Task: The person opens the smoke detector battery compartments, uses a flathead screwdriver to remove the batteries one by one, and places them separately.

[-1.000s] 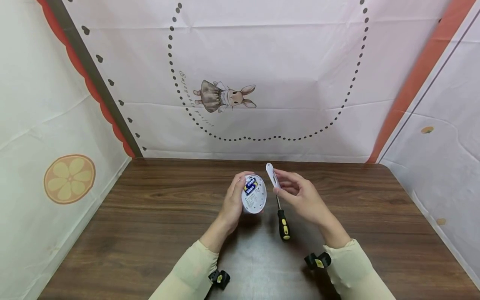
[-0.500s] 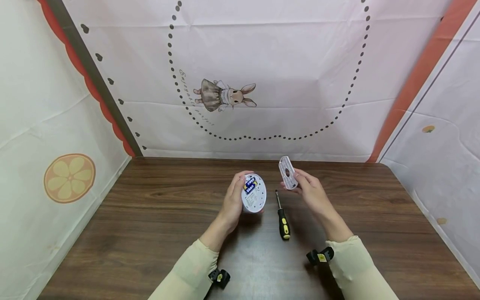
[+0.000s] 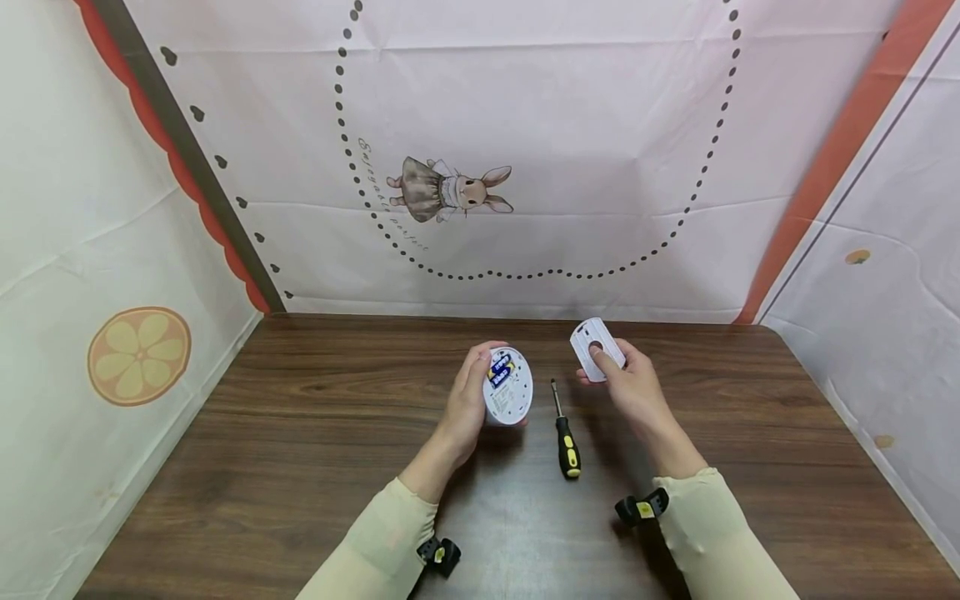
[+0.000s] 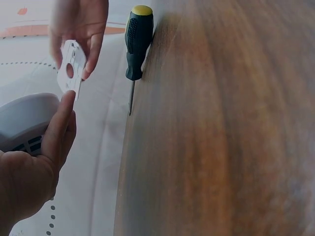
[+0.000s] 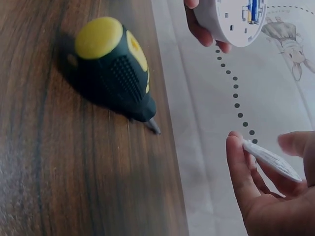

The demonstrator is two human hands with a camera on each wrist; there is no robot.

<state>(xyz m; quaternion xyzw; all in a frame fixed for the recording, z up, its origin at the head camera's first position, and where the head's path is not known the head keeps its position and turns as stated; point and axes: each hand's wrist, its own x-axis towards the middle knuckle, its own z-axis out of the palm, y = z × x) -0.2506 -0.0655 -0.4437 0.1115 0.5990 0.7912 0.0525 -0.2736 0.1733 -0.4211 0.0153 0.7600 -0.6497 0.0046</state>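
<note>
In my left hand (image 3: 463, 408) I grip a round white smoke alarm (image 3: 510, 396) by its side. Its underside faces up toward the head view, with blue batteries in a slot and small holes near the rim. My right hand (image 3: 637, 392) holds a flat white mounting plate (image 3: 582, 340) by one end; the plate has rounded ends and a round hole in the middle. The right wrist view catches this plate (image 5: 270, 161) nearly edge-on. On the table between my hands lies a black and yellow screwdriver (image 3: 567, 446), its tip pointing away from me.
The dark wooden table (image 3: 300, 467) ends at a white printed cloth (image 3: 562, 167) hanging behind it. Similar cloth walls (image 3: 90, 250) stand at both sides. A small black wrist camera (image 3: 642, 507) sits by each sleeve.
My right hand has moved right, away from the smoke alarm, and turned the mounting plate so its broad face shows. My left hand and the screwdriver have stayed in place.
</note>
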